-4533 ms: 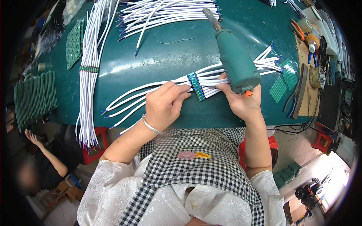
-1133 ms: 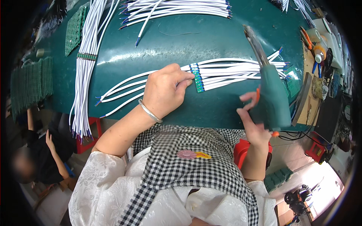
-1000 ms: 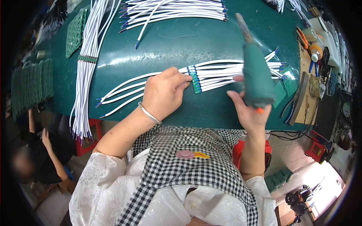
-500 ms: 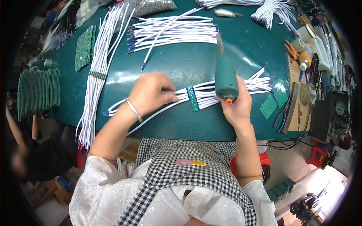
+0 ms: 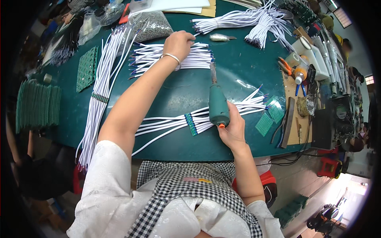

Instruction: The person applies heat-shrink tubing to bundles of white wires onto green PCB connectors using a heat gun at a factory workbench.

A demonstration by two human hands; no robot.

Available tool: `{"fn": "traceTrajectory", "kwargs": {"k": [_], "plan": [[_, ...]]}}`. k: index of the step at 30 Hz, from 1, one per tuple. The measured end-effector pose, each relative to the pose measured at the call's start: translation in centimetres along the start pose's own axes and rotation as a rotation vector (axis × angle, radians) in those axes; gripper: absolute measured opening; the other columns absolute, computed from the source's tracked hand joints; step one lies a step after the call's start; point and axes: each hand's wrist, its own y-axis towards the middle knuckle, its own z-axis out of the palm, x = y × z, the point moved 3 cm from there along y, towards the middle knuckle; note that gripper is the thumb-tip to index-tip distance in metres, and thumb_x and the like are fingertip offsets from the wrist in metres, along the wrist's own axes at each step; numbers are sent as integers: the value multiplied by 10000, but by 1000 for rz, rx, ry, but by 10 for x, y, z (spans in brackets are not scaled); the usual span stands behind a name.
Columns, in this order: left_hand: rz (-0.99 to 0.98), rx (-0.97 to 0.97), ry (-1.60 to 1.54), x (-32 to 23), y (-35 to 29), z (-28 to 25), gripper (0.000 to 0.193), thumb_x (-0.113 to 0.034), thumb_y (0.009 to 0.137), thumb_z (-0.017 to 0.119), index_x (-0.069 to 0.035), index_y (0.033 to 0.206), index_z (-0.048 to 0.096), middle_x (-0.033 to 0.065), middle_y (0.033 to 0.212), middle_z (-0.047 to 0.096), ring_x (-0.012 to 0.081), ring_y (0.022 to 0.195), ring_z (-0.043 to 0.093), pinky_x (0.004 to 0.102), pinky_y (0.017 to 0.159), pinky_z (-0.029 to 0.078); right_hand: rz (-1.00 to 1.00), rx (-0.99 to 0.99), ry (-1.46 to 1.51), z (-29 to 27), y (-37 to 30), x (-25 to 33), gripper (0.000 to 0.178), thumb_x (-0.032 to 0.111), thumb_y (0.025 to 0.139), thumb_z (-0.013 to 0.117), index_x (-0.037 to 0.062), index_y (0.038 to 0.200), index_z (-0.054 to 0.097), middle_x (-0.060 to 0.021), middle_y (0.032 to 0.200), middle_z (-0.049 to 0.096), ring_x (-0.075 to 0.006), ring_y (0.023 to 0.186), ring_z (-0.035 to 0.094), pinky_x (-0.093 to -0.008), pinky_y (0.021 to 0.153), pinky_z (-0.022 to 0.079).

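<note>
My right hand [image 5: 234,127] is wrapped round a green soldering iron [image 5: 219,104], its metal tip pointing away from me. Under that hand, white cables [image 5: 154,127] run left and right from a narrow green circuit-board strip [image 5: 191,124] lying on the table. My left arm reaches across to a row of white cables [image 5: 198,59] with dark and coloured ends. There my left hand [image 5: 177,47] is closed, thumb and fingers pinched at the end of a white cable [image 5: 195,36]. Its palm side is hidden.
A long cable bundle [image 5: 101,77] lies at the left, near a green board panel [image 5: 87,69] and stacked boards [image 5: 38,105]. A bag of small parts [image 5: 151,25] stands behind. Small green boards [image 5: 264,123], orange-handled pliers [image 5: 285,66] and a bottle [image 5: 301,72] are at the right.
My left hand has left the cables by the board strip and moved away to the far cable row. My right hand keeps the soldering iron. The view has shifted.
</note>
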Motion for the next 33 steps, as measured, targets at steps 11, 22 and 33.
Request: {"fn": "traceTrajectory", "kwargs": {"k": [11,22,33], "plan": [[-179,202,88,9,4,10,340,-358,816,784,-116,1054,778,138,1103,714,318,1044,675,404,943,517,62,-12,38,1,1,0,721,-79,654,765,59,1309,499,-180,1167,633,-413,1043,643,-444,833,545],[353,83,-175,-69,-103,-92,270,-44,850,721,-105,1110,765,100,804,701,203,673,653,299,636,510,-16,-22,15,-3,1,-5,748,-115,609,714,49,1307,500,-184,1107,626,-421,1003,641,-455,789,543],[133,167,-278,-85,-248,-97,241,14,712,815,-39,936,745,71,704,599,205,571,591,313,503,449,31,15,63,-15,10,9,695,-132,666,705,9,1323,529,-159,1163,657,-332,1038,671,-372,875,533]]}}
